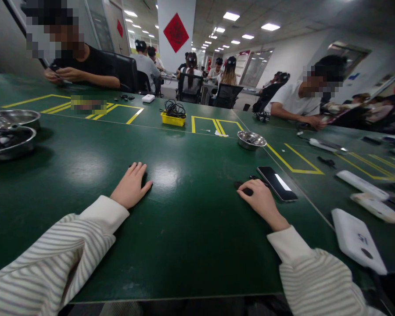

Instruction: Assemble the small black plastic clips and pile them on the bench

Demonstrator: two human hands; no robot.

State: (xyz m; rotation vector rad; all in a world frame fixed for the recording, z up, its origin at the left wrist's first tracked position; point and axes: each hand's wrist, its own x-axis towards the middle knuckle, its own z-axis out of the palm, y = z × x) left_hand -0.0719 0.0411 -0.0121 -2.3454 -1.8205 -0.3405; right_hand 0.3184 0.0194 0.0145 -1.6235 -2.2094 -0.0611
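My left hand (131,185) lies palm down on the green tabletop (184,228), fingers stretched forward and thumb out to the side. A small dark spot shows by its fingertips; I cannot tell whether it is an object or shadow. Farther right, my right hand (259,198) rests on the table with fingers curled and thumb and forefinger close together. Something small and black (248,192) shows under those fingers, too hidden to name. Just beyond that hand lies a black smartphone (276,183) with a white patch on its screen.
Steel bowls (11,149) stand at the left, another steel bowl (252,139) beyond my right hand. A yellow bin (173,119) holds black cables. White power banks (358,241) lie at right. Yellow tape marks the table. People sit across and farther back.
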